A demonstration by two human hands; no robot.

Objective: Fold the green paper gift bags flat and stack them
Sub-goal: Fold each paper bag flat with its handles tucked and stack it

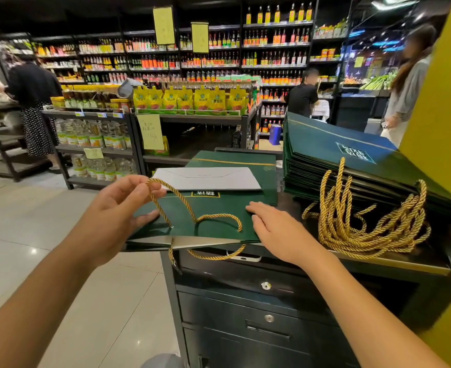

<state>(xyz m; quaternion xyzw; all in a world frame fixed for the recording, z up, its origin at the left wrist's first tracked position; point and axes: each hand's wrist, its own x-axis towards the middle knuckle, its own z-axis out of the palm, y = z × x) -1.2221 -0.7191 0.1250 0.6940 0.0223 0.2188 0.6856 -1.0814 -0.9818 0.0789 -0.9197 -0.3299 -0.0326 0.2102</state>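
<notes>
The black bench (365, 261) carries a tall stack (338, 152) of flattened green bags on its right side, with their gold cords (365, 229) spilling toward the front edge. Just left of the stack lies one bag (213, 211), flat and overhanging the bench's near corner. The right hand (277, 229) presses it down, fingers straight and gripping nothing. The left hand (115, 211) pinches the gold rope handle (176, 195) in curled fingers, thumb on the bag's edge. I'd judge the bag to be light, stiff, glossy card that is likely to slide. It is better lifted by its creased edges than by the limp cord.
</notes>
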